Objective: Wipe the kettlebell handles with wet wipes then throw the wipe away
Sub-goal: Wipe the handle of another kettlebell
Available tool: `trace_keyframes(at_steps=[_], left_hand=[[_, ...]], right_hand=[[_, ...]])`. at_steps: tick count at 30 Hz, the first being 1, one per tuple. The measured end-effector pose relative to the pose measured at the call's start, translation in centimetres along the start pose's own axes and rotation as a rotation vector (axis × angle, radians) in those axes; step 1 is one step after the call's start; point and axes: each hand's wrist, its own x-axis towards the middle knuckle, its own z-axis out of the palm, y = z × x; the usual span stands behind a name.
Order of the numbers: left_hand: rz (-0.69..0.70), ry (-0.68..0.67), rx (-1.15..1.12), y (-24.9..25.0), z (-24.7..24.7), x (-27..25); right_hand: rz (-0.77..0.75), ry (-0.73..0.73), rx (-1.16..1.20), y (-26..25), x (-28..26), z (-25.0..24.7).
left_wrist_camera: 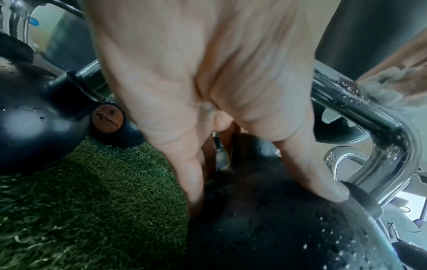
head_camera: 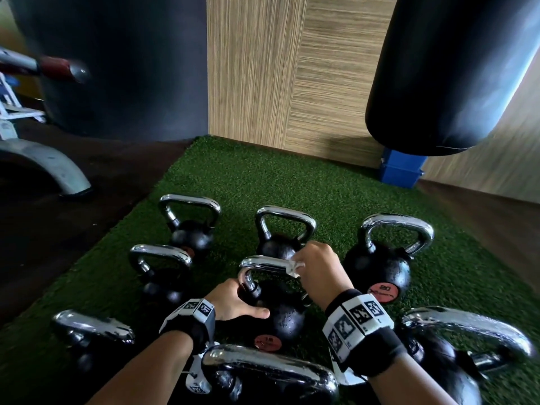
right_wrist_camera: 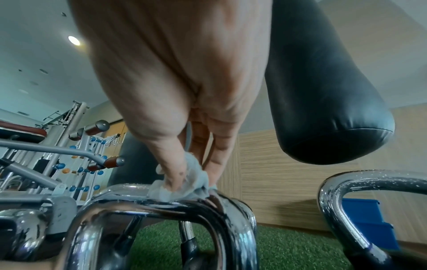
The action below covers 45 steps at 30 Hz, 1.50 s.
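- Right now the right hand (head_camera: 317,266) pinches a bunched wet wipe (head_camera: 293,268) and presses it on top of the shiny handle (head_camera: 264,263) of the middle kettlebell (head_camera: 280,314).
- Its thumb and fingers curl around the wipe (right_wrist_camera: 184,184), right at the bend on the right hand's side of the handle (right_wrist_camera: 161,204).
- The left hand (head_camera: 233,302) grips the same kettlebell low down, where the handle's near leg meets the black ball. Its thumb lies along the ball (left_wrist_camera: 277,219), and the other fingers wrap around the far side.
- The handle looks wet (small drops sit on the metal), so I think it is slippery. It is hard and smooth, and the wipe should slide along it easily.
- The kettlebell looks heavy. It will likely stay put on the green turf (head_camera: 263,176), and the left hand helps keep it from tipping.
- The wipe is soft and thin. I think it could tear or slip out, so a firm pinch with the fingers wrapped around the bar works best.
- More kettlebells stand all around both hands, so many handles may still need wiping.
- A blue bin (head_camera: 401,168) sits far beyond the right hand, by the wall.
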Motion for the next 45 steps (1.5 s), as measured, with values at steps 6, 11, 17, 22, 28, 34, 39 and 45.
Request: trace_keyframes(at_steps=[6, 11, 17, 22, 28, 34, 39, 45], left_hand=[[-0.025, 0.014, 0.004, 0.2, 0.0, -0.2], [0.01, 0.014, 0.02, 0.6, -0.3, -0.3], [-0.04, 0.039, 0.037, 0.7, -0.1, -0.6], [-0.066, 0.044, 0.011, 0.7, 0.0, -0.6], [-0.094, 0.052, 0.019, 0.6, 0.0, -0.6], [-0.072, 0.033, 0.115, 0.6, 0.2, -0.7], [-0.082, -0.132, 0.159, 0.6, -2.2, -0.7], [0.175, 0.459, 0.003, 5.3, -7.7, -1.7]], right_hand=[[0.228, -0.041, 0.021, 2.8, -0.3, -1.6], [0.257, -0.052, 0.073, 3.7, -0.2, -1.3], [0.362, -0.162, 0.097, 5.4, -0.6, -0.2], [0.399, -0.206, 0.12, 6.4, -0.4, 0.6], [0.454, -0.243, 0.17, 7.0, -0.4, 2.1], [0.5, -0.226, 0.195, 6.5, -1.5, 4.0], [0.56, -0.272, 0.136, 6.5, -0.8, 1.3], [0.251, -0.109, 0.252, 4.1, 1.2, -5.6]])
